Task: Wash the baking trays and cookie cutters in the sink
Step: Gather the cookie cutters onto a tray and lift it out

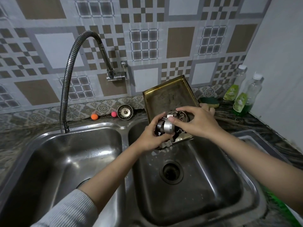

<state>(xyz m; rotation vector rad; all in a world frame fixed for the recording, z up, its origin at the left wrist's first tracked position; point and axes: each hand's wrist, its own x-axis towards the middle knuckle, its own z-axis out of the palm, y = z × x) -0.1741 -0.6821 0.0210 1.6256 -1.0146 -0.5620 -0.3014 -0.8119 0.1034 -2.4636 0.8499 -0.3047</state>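
A dirty brass-coloured baking tray leans tilted across the back rim of the right sink basin. Above its lower end both my hands meet. My left hand grips a stack of round metal cookie cutters. My right hand pinches a thin shaped metal cookie cutter next to that stack. More cutters lie partly hidden under my hands on the tray's lower edge.
A flexible tap arcs over the left basin. On the back ledge sit a sink strainer and two small balls. A green sponge and two soap bottles stand on the right counter.
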